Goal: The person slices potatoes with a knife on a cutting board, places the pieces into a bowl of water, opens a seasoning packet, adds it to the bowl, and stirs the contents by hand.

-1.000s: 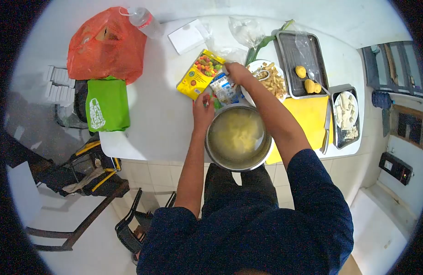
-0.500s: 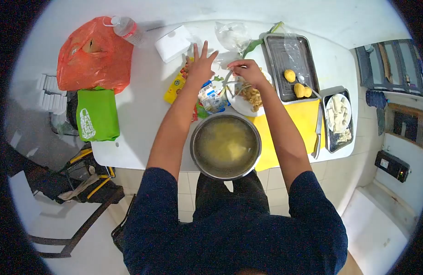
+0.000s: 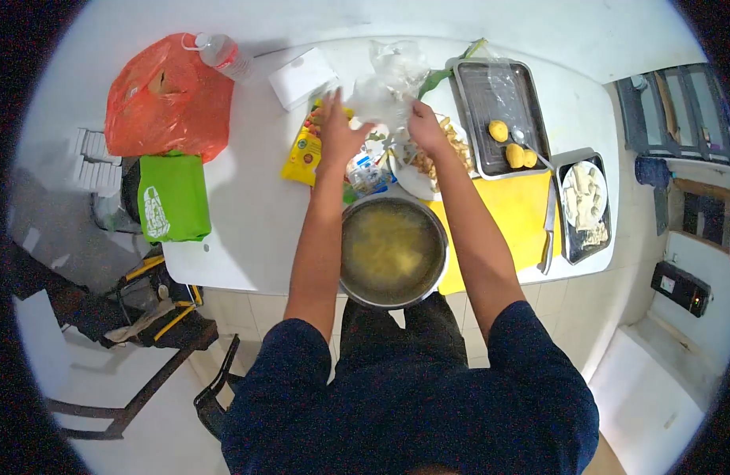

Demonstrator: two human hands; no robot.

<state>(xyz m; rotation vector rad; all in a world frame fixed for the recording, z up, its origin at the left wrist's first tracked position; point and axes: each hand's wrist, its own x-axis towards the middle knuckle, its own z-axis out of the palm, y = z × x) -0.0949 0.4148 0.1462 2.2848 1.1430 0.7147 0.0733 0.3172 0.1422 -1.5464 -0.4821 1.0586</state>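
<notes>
My right hand (image 3: 426,129) is closed on a thin clear plastic bag (image 3: 398,67), which hangs crumpled toward the middle of the table. To its left, my left hand (image 3: 341,141) has its fingers apart, slightly smeared by motion, beside the bag. Under that hand lies a yellow packet (image 3: 303,155). A blue-and-white wrapper (image 3: 369,176) sits between my forearms. Below my right wrist, a white plate (image 3: 412,186) holds light brown chopped pieces, partly hidden by the arm. Nearest my body stands a metal pot (image 3: 392,252) with yellowish contents in liquid.
On the right are a dark tray (image 3: 483,111) with yellow potatoes (image 3: 498,131) and a spoon, a yellow mat (image 3: 503,229), a knife (image 3: 548,229), and a small tray (image 3: 570,245) with a plate of pale pieces. A white box (image 3: 303,77), red bag (image 3: 163,111) and green bag (image 3: 175,198) stand left.
My right hand has drawn the clear plastic bag up and toward me. My left hand has moved down and slightly right, staying open.
</notes>
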